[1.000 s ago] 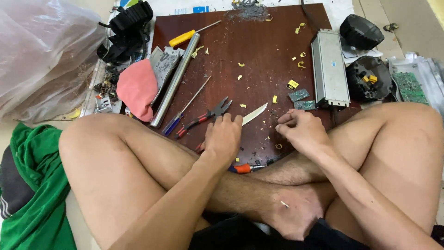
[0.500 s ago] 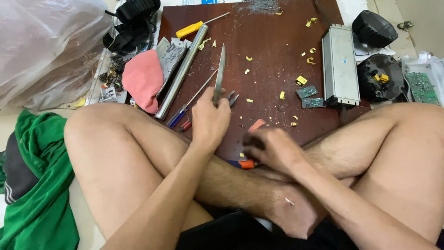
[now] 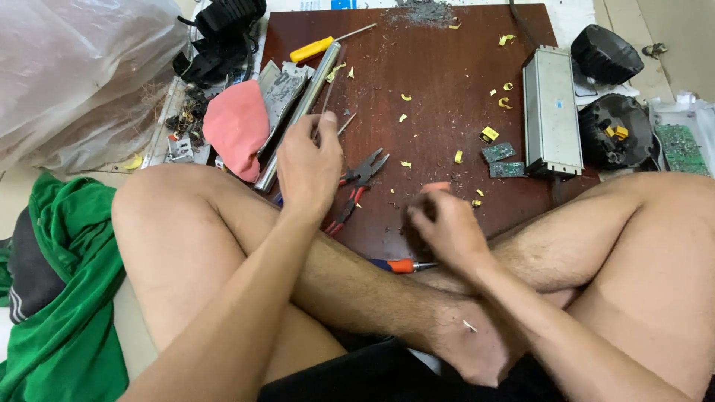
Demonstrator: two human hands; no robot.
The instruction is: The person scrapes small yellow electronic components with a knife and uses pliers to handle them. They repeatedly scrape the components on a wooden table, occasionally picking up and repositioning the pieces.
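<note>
- Left hand (image 3: 309, 167) has come up and left since half a second ago, fingers curled shut round a thin blade-like tool (image 3: 325, 100); only a dark sliver shows above the thumb, its edge toward the camera now instead of the broad side seen earlier.
- Right hand (image 3: 447, 223) has shifted a little right, off the board's near edge; it is blurred, fingers loosely curled, and whether it grips anything cannot be told. Something pinkish-orange (image 3: 436, 187) shows just above the fingertips, too blurred to name.
- Red-handled pliers (image 3: 356, 187), earlier mostly covered by the left hand, now lie uncovered on the brown board (image 3: 447, 67), jaws pointing up-right, just right of the left hand.
- Orange-and-blue screwdriver (image 3: 402, 266) lies at the board's near edge, between the two forearms, same spot as before.
- Metal tube (image 3: 302, 112) lies slanted just left of the left hand, beside a pink cloth (image 3: 237, 126); the hand covers its lower stretch.
- Yellow-handled screwdriver (image 3: 316, 48) near the board's top left.
- Grey metal box (image 3: 551, 108) on the right edge, two small green circuit boards (image 3: 500, 160) just beside it, yellow scraps (image 3: 406, 97) scattered about.
- Crossed bare legs block the board's near side; green cloth (image 3: 67, 298) far left, clear plastic bag (image 3: 74, 74) upper left.
</note>
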